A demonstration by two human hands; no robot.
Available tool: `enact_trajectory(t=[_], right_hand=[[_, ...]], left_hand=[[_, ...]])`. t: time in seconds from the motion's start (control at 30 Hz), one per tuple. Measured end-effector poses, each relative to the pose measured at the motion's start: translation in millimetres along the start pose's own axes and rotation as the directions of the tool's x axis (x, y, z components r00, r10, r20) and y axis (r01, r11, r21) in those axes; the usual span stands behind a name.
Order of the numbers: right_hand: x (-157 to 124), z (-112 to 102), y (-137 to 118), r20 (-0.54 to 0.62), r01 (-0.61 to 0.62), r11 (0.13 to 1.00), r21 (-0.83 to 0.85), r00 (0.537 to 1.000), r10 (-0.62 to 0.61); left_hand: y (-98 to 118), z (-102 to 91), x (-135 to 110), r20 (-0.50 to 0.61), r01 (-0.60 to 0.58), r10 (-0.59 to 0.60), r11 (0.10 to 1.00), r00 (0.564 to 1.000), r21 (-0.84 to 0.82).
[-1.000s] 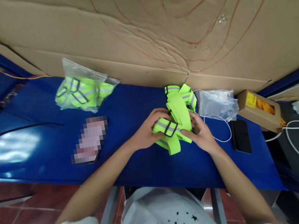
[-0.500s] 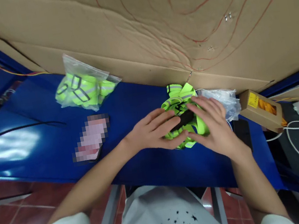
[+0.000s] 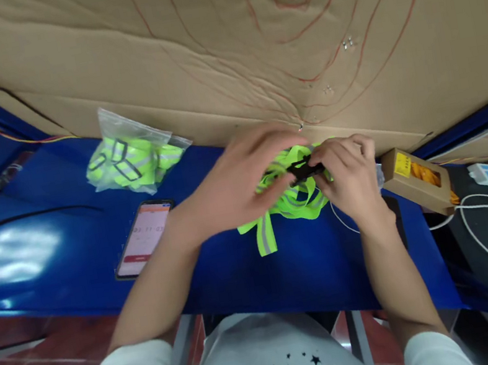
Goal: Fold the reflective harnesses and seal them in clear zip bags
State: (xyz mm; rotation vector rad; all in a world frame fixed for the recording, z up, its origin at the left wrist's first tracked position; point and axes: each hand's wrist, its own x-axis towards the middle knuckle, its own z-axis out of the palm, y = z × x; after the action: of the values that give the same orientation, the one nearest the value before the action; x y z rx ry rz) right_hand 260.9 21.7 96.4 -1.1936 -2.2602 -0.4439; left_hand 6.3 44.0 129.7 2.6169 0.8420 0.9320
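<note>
A bundle of neon yellow-green reflective strap [image 3: 295, 202] with a grey stripe lies on the blue table, partly hidden by my hands. My right hand [image 3: 349, 173] pinches a black buckle-like piece [image 3: 305, 168] above the strap; its exact kind is hard to make out. On the other side, my left hand [image 3: 243, 176] is blurred, its fingers stretched out and apart over the strap. The tip of its lower finger is close to the black piece's left end; whether they touch is unclear. One loose strap end [image 3: 265, 235] hangs toward me.
A clear zip bag [image 3: 133, 158] of similar straps lies left, at the cardboard wall [image 3: 203, 57]. Nearer me is a phone [image 3: 145, 237] with its screen lit. To the right are a dark flat object [image 3: 395, 219], an open cardboard box [image 3: 416, 180] with orange contents, and white cables [image 3: 475, 236].
My left hand has lifted and moved up, its fingers now extended. My right hand has closed on the black piece. The strap bundle has shifted, and a loose end now shows at its left.
</note>
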Motion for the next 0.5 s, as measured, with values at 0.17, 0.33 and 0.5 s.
enact_trajectory(t=[0.17, 0.33, 0.5], right_hand=[[-5, 9, -12, -0.086, 0.032, 0.994, -0.106, 0.995, -0.042], [-5, 22, -18, -0.051, -0.069, 0.989, -0.135, 0.997, 0.062], [-2, 25, -21, 0.067, -0.191, 0.978, -0.081, 0.978, 0.197]], left_hand=[[5, 32.9, 6, 0.067, 0.059, -0.069, 0.988, 0.995, 0.144], [4, 40.5, 7, 0.061, 0.108, -0.127, 0.961, 0.99, 0.254], [4, 41.2, 7, 0.091, 0.107, -0.137, 0.955, 0.986, 0.278]])
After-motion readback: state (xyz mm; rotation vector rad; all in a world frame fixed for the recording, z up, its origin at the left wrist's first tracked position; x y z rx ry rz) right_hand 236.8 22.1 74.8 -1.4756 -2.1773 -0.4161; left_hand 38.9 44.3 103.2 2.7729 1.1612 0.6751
